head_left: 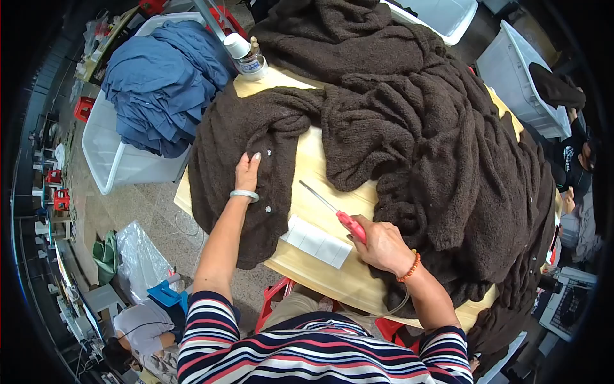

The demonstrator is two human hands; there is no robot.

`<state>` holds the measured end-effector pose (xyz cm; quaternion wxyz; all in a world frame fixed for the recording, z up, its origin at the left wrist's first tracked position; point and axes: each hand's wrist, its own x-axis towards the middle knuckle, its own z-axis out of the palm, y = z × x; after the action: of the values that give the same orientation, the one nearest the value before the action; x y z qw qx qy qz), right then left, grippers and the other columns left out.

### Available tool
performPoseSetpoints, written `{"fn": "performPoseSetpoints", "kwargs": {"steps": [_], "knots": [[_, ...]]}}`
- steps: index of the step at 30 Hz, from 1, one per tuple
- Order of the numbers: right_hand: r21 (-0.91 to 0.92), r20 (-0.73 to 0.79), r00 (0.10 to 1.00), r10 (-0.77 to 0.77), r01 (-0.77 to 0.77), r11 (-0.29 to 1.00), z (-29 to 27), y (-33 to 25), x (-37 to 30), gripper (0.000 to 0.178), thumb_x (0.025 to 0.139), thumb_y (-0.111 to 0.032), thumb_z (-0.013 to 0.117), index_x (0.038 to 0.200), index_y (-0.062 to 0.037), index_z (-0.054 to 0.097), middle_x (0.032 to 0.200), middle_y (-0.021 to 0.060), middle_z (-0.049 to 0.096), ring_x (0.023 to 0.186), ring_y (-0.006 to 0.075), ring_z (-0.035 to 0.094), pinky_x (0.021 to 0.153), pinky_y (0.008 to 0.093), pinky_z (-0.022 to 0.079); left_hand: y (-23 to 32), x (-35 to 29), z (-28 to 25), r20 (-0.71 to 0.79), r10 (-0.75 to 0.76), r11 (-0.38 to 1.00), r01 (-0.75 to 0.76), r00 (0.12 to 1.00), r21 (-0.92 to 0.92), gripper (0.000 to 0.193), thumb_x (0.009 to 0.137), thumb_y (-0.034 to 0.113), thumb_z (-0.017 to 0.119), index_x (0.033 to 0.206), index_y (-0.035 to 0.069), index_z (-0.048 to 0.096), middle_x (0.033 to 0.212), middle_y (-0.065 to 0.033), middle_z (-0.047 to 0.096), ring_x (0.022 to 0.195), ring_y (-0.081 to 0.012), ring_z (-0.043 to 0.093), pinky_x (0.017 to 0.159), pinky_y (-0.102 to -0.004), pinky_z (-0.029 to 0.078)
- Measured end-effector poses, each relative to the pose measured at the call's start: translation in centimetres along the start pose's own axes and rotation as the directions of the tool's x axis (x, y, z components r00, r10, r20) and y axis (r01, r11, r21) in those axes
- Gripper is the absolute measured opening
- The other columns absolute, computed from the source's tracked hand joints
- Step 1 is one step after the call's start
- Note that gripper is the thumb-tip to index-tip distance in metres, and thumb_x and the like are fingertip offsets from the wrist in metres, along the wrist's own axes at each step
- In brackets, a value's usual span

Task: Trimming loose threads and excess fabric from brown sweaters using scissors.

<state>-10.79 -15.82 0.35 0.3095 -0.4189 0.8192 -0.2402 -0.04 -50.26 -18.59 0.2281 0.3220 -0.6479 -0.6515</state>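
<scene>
A dark brown knit garment lies over the table's left edge, with small white round spots along its right side. My left hand rests on it, with thumb and fingers closed on the fabric. Over the bare tabletop, my right hand grips the pinkish-red handle of a tool with a slim metal shaft, like a screwdriver. Its tip points up and left, apart from the garment. Under the shaft, near the front edge, lies a white sheet of paper with ruled lines.
More brown knitwear is heaped across the table's right and far side. At the far left, blue cloth fills a white bin. A capped jar stands at the table's back edge. A thin cord curves below my right wrist.
</scene>
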Motion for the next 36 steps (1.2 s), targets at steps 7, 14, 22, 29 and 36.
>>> {"fn": "performPoseSetpoints", "kwargs": {"steps": [7,14,22,29,36], "knots": [[0.007,-0.005,0.999,0.039,-0.039,0.999,0.6,-1.3,2.1,0.03,0.086,-0.018,0.061,0.113,-0.0053,0.058,0.072,0.0217,0.064,0.07,0.039,0.065,0.069,0.0462,0.052,2.0,0.5,1.1,-0.017,-0.251,0.965,0.252,0.968,0.078,0.034,0.088,0.024,0.07,0.108,-0.003,0.066,0.1,-0.0057,0.068,0.085,-0.0132,0.061,0.077,-0.0281,0.049],[-0.086,0.039,0.999,0.0,0.003,0.996,2.5,-1.4,4.9,0.021,0.086,-0.017,0.056,0.097,0.0007,0.06,0.067,0.0214,0.064,0.065,0.0398,0.065,0.065,0.0469,0.052,2.8,0.3,0.6,0.032,-0.372,0.928,0.372,0.928,0.0,0.034,0.089,0.02,0.068,0.111,-0.004,0.065,0.103,-0.0081,0.068,0.088,-0.0162,0.064,0.08,-0.0297,0.05],[-0.024,0.204,0.979,-0.002,0.007,1.0,2.8,-1.5,3.8,0.024,0.085,-0.022,0.061,0.094,-0.0004,0.062,0.075,0.0223,0.066,0.076,0.039,0.066,0.072,0.0472,0.051,0.6,0.3,0.9,-0.008,-0.192,0.963,0.19,0.981,0.191,0.033,0.09,0.018,0.065,0.111,-0.007,0.064,0.102,-0.0085,0.069,0.09,-0.0163,0.064,0.082,-0.0298,0.049],[0.029,0.12,0.993,0.014,-0.018,0.999,4.8,-1.0,1.7,0.02,0.084,-0.015,0.057,0.092,0.0033,0.061,0.077,0.026,0.065,0.079,0.0384,0.066,0.073,0.0464,0.051,0.6,-0.7,2.4,0.018,0.124,0.906,-0.12,0.992,0.407,0.032,0.091,0.02,0.063,0.111,-0.006,0.064,0.103,-0.0137,0.07,0.093,-0.0189,0.065,0.084,-0.0324,0.049],[0.029,-0.347,0.926,0.148,-0.147,0.989,0.7,1.7,-6.1,0.032,0.078,-0.009,0.062,0.109,-0.0067,0.058,0.096,0.0164,0.064,0.085,0.0341,0.064,0.073,0.0434,0.053,3.1,-3.9,6.0,0.001,0.456,0.485,-0.25,0.89,0.838,0.069,0.081,0.023,0.069,0.14,0.003,0.04,0.13,-0.0232,0.05,0.118,-0.0419,0.048,0.101,-0.0481,0.037]]}}
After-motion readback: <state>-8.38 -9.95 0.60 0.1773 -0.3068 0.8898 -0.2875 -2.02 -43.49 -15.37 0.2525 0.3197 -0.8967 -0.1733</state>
